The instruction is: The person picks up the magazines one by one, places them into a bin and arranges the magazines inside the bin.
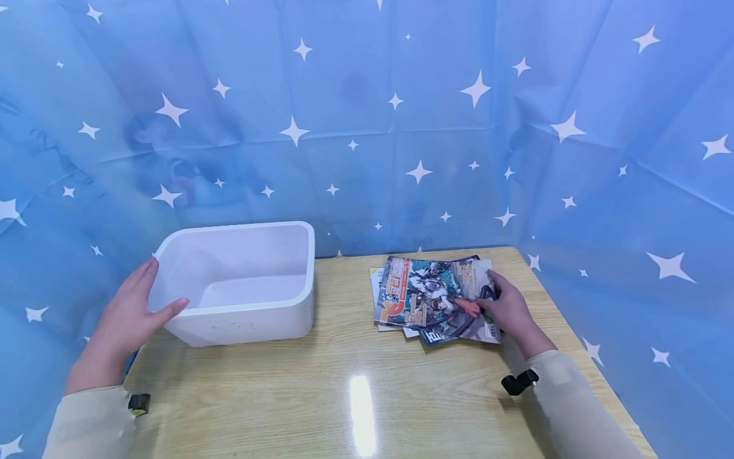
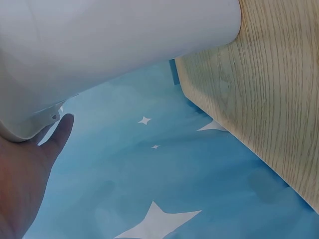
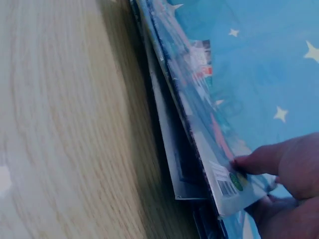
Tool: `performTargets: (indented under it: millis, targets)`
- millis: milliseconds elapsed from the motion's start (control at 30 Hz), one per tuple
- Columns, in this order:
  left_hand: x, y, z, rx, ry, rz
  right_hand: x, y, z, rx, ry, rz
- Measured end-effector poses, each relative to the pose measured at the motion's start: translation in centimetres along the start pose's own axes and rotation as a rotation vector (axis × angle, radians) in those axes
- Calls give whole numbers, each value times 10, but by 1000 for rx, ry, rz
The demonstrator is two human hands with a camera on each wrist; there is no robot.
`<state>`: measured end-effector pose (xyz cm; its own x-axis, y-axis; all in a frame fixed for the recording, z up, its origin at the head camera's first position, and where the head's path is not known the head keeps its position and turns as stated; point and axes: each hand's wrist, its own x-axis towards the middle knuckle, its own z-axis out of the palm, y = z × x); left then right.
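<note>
A white plastic bin (image 1: 308,315) stands on the left of the table. My left hand (image 1: 123,312) rests at its left rim, fingers spread and mostly straight, with the thumb reaching over the near rim. In the left wrist view one finger of the left hand (image 2: 25,184) sticks out past the bin's lip (image 2: 37,127). On the right lies a stack of magazines (image 1: 438,338), fanned unevenly. My right hand (image 1: 510,312) pinches the right edge of the top magazine (image 1: 430,296). In the right wrist view the thumb presses on its cover near the barcode, with fingers underneath.
The wooden table (image 1: 258,401) ends at a blue curtain (image 1: 367,191) with white stars, which hangs behind and along both sides. A bright reflection lies on the tabletop near its front. Dark bands (image 1: 519,382) sit on both wrists.
</note>
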<state>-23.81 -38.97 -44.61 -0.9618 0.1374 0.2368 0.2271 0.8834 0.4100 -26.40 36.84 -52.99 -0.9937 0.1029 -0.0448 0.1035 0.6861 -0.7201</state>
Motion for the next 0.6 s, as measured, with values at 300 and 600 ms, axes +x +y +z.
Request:
performTargets:
  millis: [300,600]
  targets:
    - [0,0,0,2,-2,-3,-1,8,-4,82,-53,-66]
    - [1,-1,1,-3,-2,2,1,23,-6,160,-102,-97]
